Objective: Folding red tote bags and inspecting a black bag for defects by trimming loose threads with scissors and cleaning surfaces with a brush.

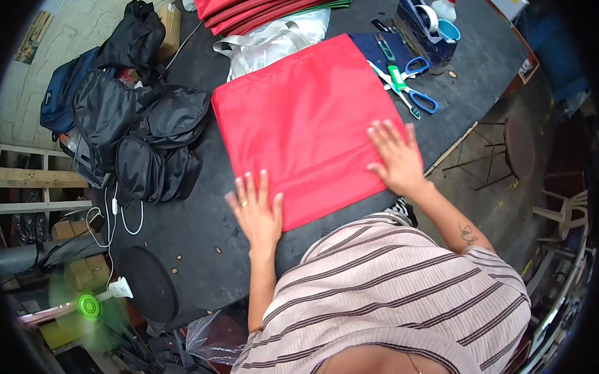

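Head view. One red cloth (pixel 308 121) lies flat on one dark table (pixel 207 273), beneath and between both hands, most of it extending forward of them. Left hand (pixel 255 218) at its near left corner; right hand (pixel 401 161) at its near right corner. Both palms down, fingers spread wide, grasping nothing.

Left forearm runs nearly straight up from the lower edge; right forearm slants in from lower right, fingers pointing forward and leftward.

Counts: one pair of blue scissors (pixel 413 93), one green cutter (pixel 396 77), both just forward of right hand; one tape roll (pixel 427 17), farther forward; several black bags (pixel 104 104) left of left hand, overlapping, exact number unclear.
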